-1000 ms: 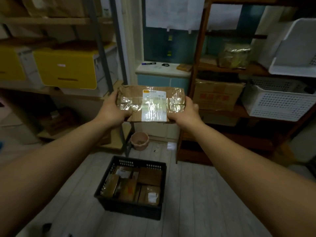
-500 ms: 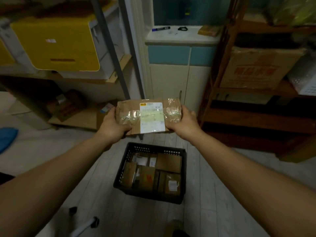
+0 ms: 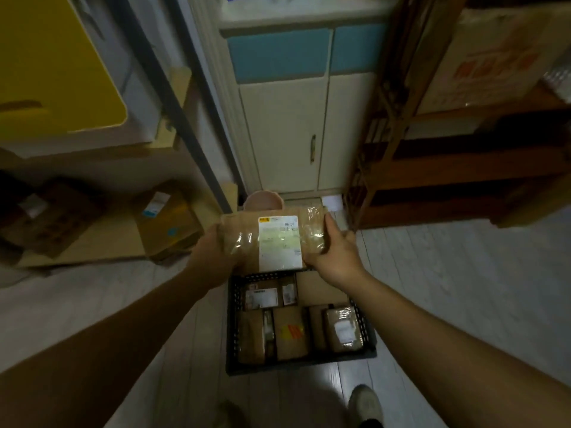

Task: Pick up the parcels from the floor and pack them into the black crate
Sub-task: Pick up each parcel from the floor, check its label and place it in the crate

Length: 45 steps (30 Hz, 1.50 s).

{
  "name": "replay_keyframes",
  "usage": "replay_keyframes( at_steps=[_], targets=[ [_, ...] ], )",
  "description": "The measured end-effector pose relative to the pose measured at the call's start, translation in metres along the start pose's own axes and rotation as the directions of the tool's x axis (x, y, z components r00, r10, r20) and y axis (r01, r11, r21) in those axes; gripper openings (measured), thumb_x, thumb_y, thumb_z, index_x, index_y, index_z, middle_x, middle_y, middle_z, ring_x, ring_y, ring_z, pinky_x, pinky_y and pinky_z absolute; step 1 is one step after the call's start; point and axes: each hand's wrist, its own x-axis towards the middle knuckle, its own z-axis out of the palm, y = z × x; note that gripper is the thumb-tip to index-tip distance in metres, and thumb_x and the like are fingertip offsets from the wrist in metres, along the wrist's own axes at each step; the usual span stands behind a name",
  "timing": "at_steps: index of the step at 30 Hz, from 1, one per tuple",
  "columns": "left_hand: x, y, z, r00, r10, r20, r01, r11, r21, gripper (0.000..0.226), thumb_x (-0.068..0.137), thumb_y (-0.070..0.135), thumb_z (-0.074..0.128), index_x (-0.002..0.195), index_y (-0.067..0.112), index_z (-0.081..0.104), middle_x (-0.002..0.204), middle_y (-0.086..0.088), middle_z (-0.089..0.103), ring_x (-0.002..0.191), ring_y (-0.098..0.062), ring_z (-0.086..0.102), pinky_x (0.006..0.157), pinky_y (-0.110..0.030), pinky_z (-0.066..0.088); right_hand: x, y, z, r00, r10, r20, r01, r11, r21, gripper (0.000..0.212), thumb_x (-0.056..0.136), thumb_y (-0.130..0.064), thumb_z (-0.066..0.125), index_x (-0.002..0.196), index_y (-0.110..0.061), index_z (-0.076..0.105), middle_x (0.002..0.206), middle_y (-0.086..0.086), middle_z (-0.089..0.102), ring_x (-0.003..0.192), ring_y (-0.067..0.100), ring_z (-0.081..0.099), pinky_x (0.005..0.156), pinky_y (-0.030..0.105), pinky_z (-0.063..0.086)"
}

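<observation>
I hold a brown taped parcel (image 3: 279, 240) with a white shipping label between both hands, just above the far edge of the black crate (image 3: 231, 322). My left hand (image 3: 213, 253) grips its left end and my right hand (image 3: 335, 251) grips its right end. The crate stands on the pale plank floor right below and holds several brown parcels (image 3: 290, 333) packed side by side. The parcel hides the crate's far rim.
A white and blue cabinet (image 3: 284, 118) stands ahead, with a pink pot (image 3: 262, 200) at its foot. A metal shelf with a yellow bin (image 3: 46, 63) and cardboard boxes (image 3: 168, 223) is left. A wooden rack (image 3: 432, 168) is right. My shoe (image 3: 366, 404) shows below the crate.
Both hands have lowered the parcel from chest height down to just over the crate. My view has tipped downward and moved closer to the crate.
</observation>
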Motion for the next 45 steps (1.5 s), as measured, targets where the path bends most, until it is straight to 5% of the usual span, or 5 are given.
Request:
replay_keyframes(
  at_steps=[5,11,15,20,45],
  targets=[
    [0.071,-0.103,0.031,0.988,-0.123,0.093,0.124,0.992,-0.008,0.06,0.059,0.045,0.078,0.113,0.032,0.055,0.107,0.004,0.066,0.101,-0.019,0.063,0.081,-0.049,0.056,0.062,0.052,0.066,0.996,0.083,0.04,-0.08,0.994,-0.075,0.104,0.072,-0.045,0.077,0.15,-0.044,0.008,0.128,0.008,0.031,0.117,0.028,0.042,0.102,0.036,0.042],
    [0.141,-0.222,0.104,0.978,-0.17,0.118,0.17,0.985,0.005,0.057,0.075,0.02,0.076,0.124,0.022,0.048,0.115,0.002,0.06,0.103,-0.016,0.06,0.067,-0.022,0.055,0.143,0.164,0.156,0.98,0.146,0.133,-0.129,0.983,-0.132,0.094,0.08,-0.044,0.071,0.15,-0.043,0.008,0.145,0.011,0.022,0.128,0.031,0.04,0.103,0.034,0.038],
    [0.173,-0.296,0.145,0.967,-0.222,0.126,0.195,0.961,0.194,0.091,0.069,0.033,0.077,0.14,0.039,0.021,0.147,-0.009,0.025,0.129,-0.035,0.038,0.093,-0.054,0.05,0.179,0.232,0.218,0.965,0.177,0.195,-0.151,0.978,-0.144,0.083,0.084,-0.037,0.068,0.149,-0.04,0.016,0.139,0.01,0.025,0.121,0.03,0.044,0.102,0.032,0.04],
    [0.203,-0.364,0.19,0.959,-0.203,0.198,0.117,0.92,0.374,0.094,0.077,0.031,0.073,0.147,0.04,0.012,0.157,0.002,-0.006,0.14,-0.034,0.021,0.112,-0.048,0.03,0.216,0.291,0.268,0.942,0.231,0.244,-0.184,0.962,-0.201,0.078,0.087,-0.03,0.064,0.149,-0.038,0.017,0.134,0.011,0.027,0.113,0.032,0.048,0.097,0.028,0.041],
    [0.235,-0.415,0.211,0.903,-0.248,0.35,-0.045,0.757,0.652,0.081,0.089,0.045,0.054,0.151,0.021,0.007,0.159,-0.011,0.001,0.145,-0.033,-0.001,0.117,-0.05,0.014,0.253,0.323,0.31,0.858,0.314,0.407,-0.121,0.893,-0.434,0.085,0.089,-0.045,0.059,0.151,-0.037,0.002,0.15,0.012,0.013,0.133,0.036,0.033,0.112,0.037,0.032]
  ],
)
